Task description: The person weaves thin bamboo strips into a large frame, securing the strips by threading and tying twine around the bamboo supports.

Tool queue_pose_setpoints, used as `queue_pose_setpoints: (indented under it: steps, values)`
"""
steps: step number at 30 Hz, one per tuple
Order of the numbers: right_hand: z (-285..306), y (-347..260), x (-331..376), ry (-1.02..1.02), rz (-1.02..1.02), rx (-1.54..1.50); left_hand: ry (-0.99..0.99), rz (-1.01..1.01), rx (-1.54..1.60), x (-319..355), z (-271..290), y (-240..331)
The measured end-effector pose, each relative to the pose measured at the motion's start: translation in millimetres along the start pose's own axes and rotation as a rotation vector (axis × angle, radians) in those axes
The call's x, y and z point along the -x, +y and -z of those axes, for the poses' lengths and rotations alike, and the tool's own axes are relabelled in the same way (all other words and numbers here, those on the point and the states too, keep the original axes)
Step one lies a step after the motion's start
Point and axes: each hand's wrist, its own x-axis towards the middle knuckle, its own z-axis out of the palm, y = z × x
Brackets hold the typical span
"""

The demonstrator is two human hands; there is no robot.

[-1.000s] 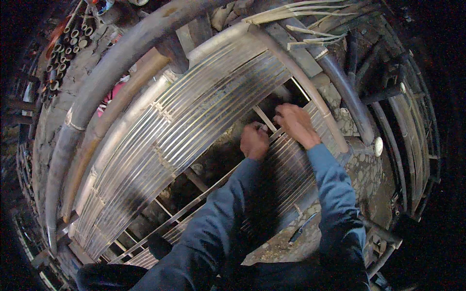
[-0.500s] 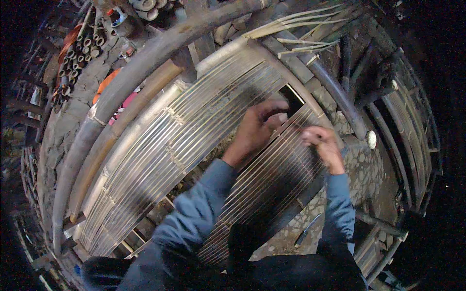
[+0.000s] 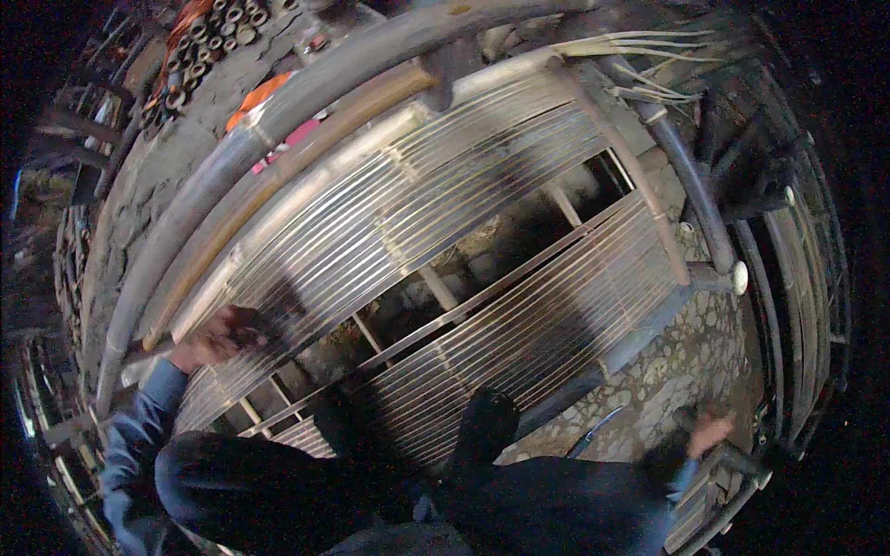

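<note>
A wide frame of thin pale bamboo slats (image 3: 445,204) lies before me, with a dark gap (image 3: 482,269) across its middle where cross bars show. My left hand (image 3: 218,335) rests on the slats at the frame's left end, fingers pointing right; I cannot make out whether it grips one. My right hand (image 3: 709,431) is blurred at the lower right, off the frame, just above a dark pole (image 3: 732,456) on the stony ground. My dark foot (image 3: 487,422) stands on the lower band of slats (image 3: 556,334).
Thick curved poles (image 3: 278,120) border the frame's far side, and a grey pole (image 3: 691,195) runs along its right end. Cut bamboo tubes (image 3: 209,37) are stacked at the upper left. A thin blade-like tool (image 3: 593,431) lies on the cobbled ground (image 3: 677,361).
Both hands have left the middle of the slats. The left hand went far to the left end of the frame, the right hand down to the lower right, off the frame.
</note>
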Motion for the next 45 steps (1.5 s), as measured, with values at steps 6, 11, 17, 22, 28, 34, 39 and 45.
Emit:
queue_pose_setpoints:
  steps: [6, 11, 17, 22, 28, 34, 39, 45]
  values:
    - [-108.5, -253.8, 151.7, -0.648, 0.580, -0.103, 0.271, -0.069, -0.128, -34.5, -161.5, -64.2]
    - [-118.9, -265.4, 170.4, -0.712, 0.541, -0.100, 0.523, -0.135, -0.359, -52.9, -208.5, -76.0]
    - [-87.6, -182.0, 183.9, -0.592, 0.686, 0.149, 0.671, -0.031, 0.095, -35.1, -214.8, -114.4]
    - [-103.3, -162.6, 180.0, -0.652, 0.537, -0.110, 0.646, -0.201, 0.080, -68.5, -213.2, -97.2]
    - [-35.2, -210.7, 56.9, -0.967, 0.680, 0.053, 0.542, -0.237, 0.127, -80.7, -210.8, -85.5]
    - [11.4, -350.4, 49.4, -0.914, -0.128, -1.272, 0.561, -0.283, 0.113, -102.0, -205.0, -79.7]
    - [-57.1, -415.0, 53.5, -1.412, 0.181, -1.155, 0.593, -0.126, 0.194, -137.0, -211.3, -101.6]
    - [-211.7, -457.6, 164.0, -1.124, 1.306, 0.028, 0.737, -0.131, 0.095, -147.3, -227.2, -110.1]
